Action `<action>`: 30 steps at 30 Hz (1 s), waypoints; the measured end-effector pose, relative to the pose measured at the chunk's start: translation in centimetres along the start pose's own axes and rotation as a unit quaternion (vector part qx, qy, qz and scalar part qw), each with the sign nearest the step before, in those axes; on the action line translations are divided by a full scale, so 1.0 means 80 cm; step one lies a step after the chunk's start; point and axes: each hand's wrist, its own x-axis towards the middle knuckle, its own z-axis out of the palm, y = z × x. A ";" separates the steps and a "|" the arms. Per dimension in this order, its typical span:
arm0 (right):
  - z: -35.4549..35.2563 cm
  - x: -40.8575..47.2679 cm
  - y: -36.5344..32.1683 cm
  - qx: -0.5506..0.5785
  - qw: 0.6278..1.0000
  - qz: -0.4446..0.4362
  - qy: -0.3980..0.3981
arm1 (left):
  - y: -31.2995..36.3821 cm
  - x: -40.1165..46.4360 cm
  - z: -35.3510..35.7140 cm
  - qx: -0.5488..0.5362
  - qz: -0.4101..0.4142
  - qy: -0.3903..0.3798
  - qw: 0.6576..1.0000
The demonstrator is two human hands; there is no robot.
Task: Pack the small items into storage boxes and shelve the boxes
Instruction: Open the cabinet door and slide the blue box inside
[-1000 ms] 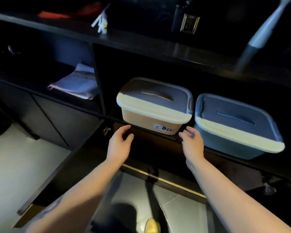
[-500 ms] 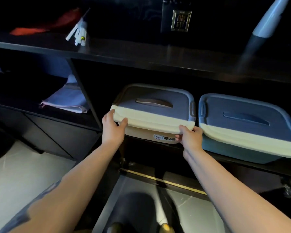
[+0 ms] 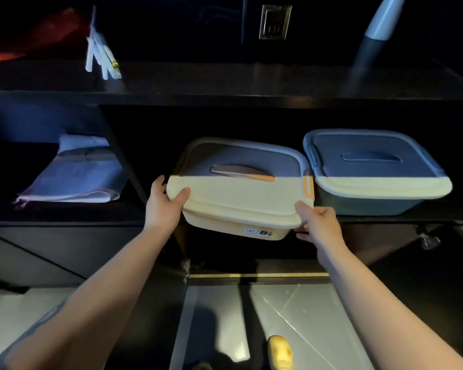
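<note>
1. On the dark shelf (image 3: 64, 217), head view (the only view): cream rectangular plastic storage box with a lid and recessed handle (image 3: 241, 193) sits in the middle bay. Its front edge overhangs the shelf lip towards the camera.
2. Left hand (image 3: 164, 206) grips the box's front-left corner, thumb on the lid, fingers wrapped round the side. Right hand (image 3: 318, 222) grips the front-right corner, thumb on the lid rim, fingers curled under it.
3. Blue rectangular plastic storage box with matching lid (image 3: 372, 172) is beside it on the right, on the same shelf. The sides look touching or nearly so; can't tell which.
4. Folded pale cloth (image 3: 72, 177) lies in the left bay, well apart, behind the divider.
5. Step, my read: shelving phase, lids on. Cream box is being seated or drawn out; one frame doesn't say which.
6. Next move calls for an even two-handed push or pull, box kept level, watching the orange side latch (image 3: 308, 186) against the blue box.
</note>
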 end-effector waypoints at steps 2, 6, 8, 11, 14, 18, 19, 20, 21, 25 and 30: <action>0.001 0.007 -0.014 -0.015 1.000 0.004 -0.001 | 0.004 0.018 0.003 0.022 -0.016 -0.009 1.000; 0.012 0.012 -0.022 -0.030 0.999 -0.024 0.010 | -0.001 0.032 0.010 -0.050 -0.044 -0.022 0.998; 0.009 0.010 -0.022 -0.031 0.998 -0.045 0.035 | -0.005 0.029 0.008 -0.092 -0.059 -0.011 0.994; -0.002 0.006 -0.018 -0.010 0.998 -0.051 0.026 | -0.014 0.017 0.001 -0.156 -0.076 -0.027 0.985; -0.014 0.000 -0.010 0.022 0.999 -0.048 0.012 | -0.015 0.003 -0.010 -0.171 -0.103 -0.064 0.978; -0.022 -0.015 0.005 0.020 0.999 -0.050 0.001 | -0.006 -0.013 -0.010 -0.106 -0.111 -0.069 0.986; -0.023 -0.019 0.011 0.018 0.999 -0.050 0.000 | -0.005 -0.018 -0.007 -0.083 -0.109 -0.055 0.989; -0.025 -0.024 0.019 0.018 0.998 -0.052 0.000 | -0.006 -0.026 -0.004 -0.055 -0.101 -0.037 0.993; -0.028 -0.027 0.027 0.017 0.998 -0.058 0.000 | -0.008 -0.035 -0.002 -0.032 -0.090 -0.019 0.995; -0.043 -0.040 0.055 0.014 0.995 -0.098 -0.009 | -0.026 -0.084 -0.002 -0.017 -0.051 0.011 0.998; -0.076 -0.050 0.087 -0.005 0.991 -0.124 -0.046 | -0.067 -0.175 0.004 -0.055 -0.021 0.004 0.998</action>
